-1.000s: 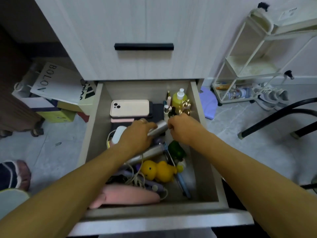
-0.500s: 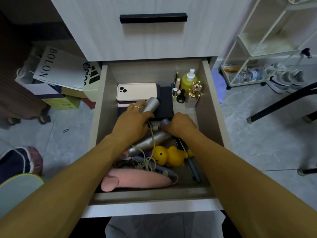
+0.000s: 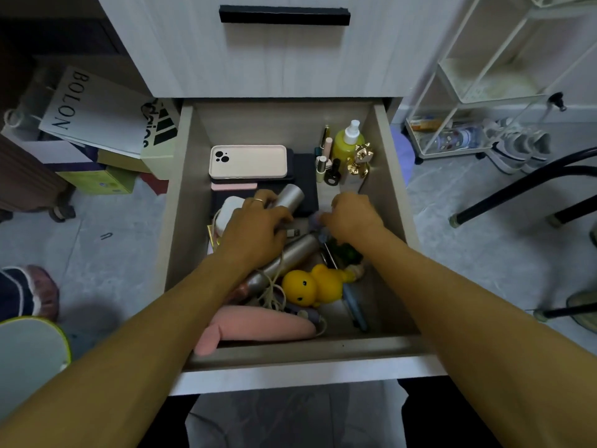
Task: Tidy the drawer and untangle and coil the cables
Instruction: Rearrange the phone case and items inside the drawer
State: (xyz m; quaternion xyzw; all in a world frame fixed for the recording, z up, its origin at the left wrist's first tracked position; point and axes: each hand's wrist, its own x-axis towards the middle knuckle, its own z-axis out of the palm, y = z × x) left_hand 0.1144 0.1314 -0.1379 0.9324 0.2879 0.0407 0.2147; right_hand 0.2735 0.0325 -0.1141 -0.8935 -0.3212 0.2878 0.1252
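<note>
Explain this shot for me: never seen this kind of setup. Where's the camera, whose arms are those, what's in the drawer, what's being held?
There is no machine: a person wears a wide-angle camera on the head, looking down, so both bare arms reach in from the bottom of the single view. They work in an open drawer. At its back lie a cream phone case and a yellow spray bottle; nearer the front are a yellow rubber duck, a pale tangled cable and a pink soft case. The left hand grips a silver cylinder. The right hand has curled fingers around something small; what it is cannot be told.
</note>
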